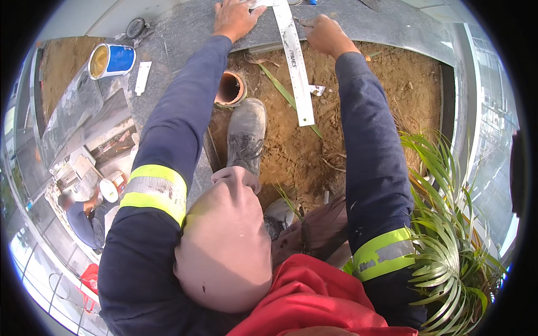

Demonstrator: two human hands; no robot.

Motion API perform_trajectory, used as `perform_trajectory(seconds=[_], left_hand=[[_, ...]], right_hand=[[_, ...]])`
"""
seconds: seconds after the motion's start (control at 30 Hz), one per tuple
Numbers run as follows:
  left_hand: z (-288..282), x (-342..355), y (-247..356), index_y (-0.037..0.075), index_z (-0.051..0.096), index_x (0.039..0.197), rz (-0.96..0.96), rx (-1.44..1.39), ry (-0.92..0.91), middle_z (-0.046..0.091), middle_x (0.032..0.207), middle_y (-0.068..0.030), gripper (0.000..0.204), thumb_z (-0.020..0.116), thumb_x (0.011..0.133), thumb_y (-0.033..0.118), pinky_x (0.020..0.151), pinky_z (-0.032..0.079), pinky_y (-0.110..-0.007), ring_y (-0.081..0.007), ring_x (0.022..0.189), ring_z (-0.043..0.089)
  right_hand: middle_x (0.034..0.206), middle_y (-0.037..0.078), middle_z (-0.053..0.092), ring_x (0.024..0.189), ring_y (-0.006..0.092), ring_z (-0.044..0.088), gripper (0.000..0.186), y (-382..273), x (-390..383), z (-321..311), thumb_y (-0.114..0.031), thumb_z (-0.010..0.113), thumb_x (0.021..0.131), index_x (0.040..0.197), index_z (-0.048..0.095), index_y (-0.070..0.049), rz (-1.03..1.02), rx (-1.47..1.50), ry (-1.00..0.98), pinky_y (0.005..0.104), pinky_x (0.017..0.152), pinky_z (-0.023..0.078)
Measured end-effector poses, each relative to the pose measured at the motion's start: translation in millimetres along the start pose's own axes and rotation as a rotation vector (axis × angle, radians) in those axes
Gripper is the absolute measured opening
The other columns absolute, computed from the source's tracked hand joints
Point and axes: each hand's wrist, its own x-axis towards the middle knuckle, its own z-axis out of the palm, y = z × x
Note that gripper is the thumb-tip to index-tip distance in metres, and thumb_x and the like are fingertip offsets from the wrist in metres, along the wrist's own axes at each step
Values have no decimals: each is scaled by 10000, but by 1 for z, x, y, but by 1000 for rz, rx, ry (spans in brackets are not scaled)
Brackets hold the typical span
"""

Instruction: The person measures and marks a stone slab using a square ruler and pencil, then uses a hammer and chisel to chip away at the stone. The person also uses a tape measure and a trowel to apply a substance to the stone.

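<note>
My left hand (234, 21) holds the short arm of a white metal square (292, 70) down on a grey stone slab (381, 31), fingers at its upper end. The square's long blade reaches down over a patch of brown soil (372, 84). Just right of the blade, my right hand (322, 36) is closed on a thin tool, too small to name, held at the slab. Below, my boot (244, 126) stands beside an orange pipe (230, 88), and a green leaf (280, 89) lies under the square.
A blue can (117, 59), a white tube (143, 78) and a dark ring (135, 28) are on the left slab. A co-worker (81, 221) sits low at far left beside a white bucket (109, 190). Palm fronds (448, 252) rise at my lower right.
</note>
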Motion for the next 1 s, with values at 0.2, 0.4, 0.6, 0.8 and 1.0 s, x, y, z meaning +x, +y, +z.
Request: perform_trajectory(seconds=[0.2, 0.4, 0.6, 0.8, 1.0], left_hand=[[1, -4, -8, 168, 690, 1299, 5, 57, 54, 623, 1111, -157, 436, 580, 991, 455, 950, 415, -538, -357, 1116, 565], [8, 1, -1, 165, 678, 1311, 28, -6, 62, 623, 1110, -146, 444, 578, 988, 453, 943, 406, -541, -348, 1118, 562], [-5, -6, -6, 163, 680, 1303, 9, 28, 39, 615, 1094, -139, 430, 567, 995, 441, 948, 402, -511, -338, 1114, 563], [5, 2, -25, 156, 603, 1395, 125, 83, 184, 595, 1116, -126, 489, 572, 998, 440, 930, 420, -539, -345, 1123, 551], [-100, -63, -76, 147, 571, 1373, 234, 156, 490, 607, 1117, -130, 478, 703, 949, 325, 813, 532, -444, -335, 984, 634]], right_hand=[[1265, 248, 687, 1208, 431, 644, 344, 21, -28, 34, -127, 559, 908, 1191, 737, -46, -133, -23, 91, 494, 1080, 489], [1296, 244, 676, 1196, 439, 652, 362, 5, -12, -1, -80, 550, 908, 1231, 702, -17, -26, -90, -77, 503, 1056, 509], [1041, 205, 759, 948, 321, 738, 402, 58, -140, -7, -119, 559, 982, 1364, 654, -35, -141, -5, -88, 413, 863, 557], [733, 73, 677, 664, 125, 574, 408, 84, -217, 12, -154, 583, 1012, 1380, 626, 16, 53, 539, 226, 288, 681, 498], [771, 42, 676, 671, 70, 517, 391, 77, -225, -7, -99, 598, 1015, 1376, 617, 52, 113, 641, 436, 262, 618, 452]])
